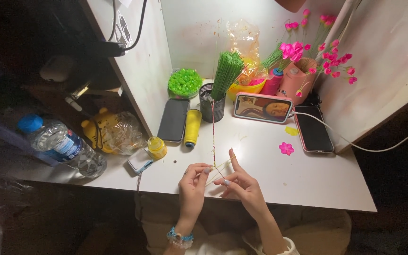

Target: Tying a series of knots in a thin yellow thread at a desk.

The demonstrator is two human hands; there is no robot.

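A thin wire stem (213, 141) wrapped in pink and green runs from the hands up toward a black mesh cup (212, 106), lying just above the white surface (308, 179) near its front edge. The left hand (192, 186) pinches the stem's lower end between thumb and fingertips, fingers curled close. The right hand (242, 182) pinches a pale yellow thread (220, 166) close beside the stem, index finger raised, the other fingers bent.

The mesh cup holds a bundle of green wires (226, 73). Beside it lie a yellow thread spool (192, 127) and a dark phone (174, 119); a small yellow jar (157, 147) stands near the left edge. A pink-cased phone (263, 107) is propped upright behind, another phone (313, 129) lies flat with a white cable plugged in. A loose pink flower (286, 148) rests between them. Finished pink flowers (324, 52) stand in a pink container at the back, near a bowl of green beads (184, 82). A water bottle (62, 144) lies at the far left.
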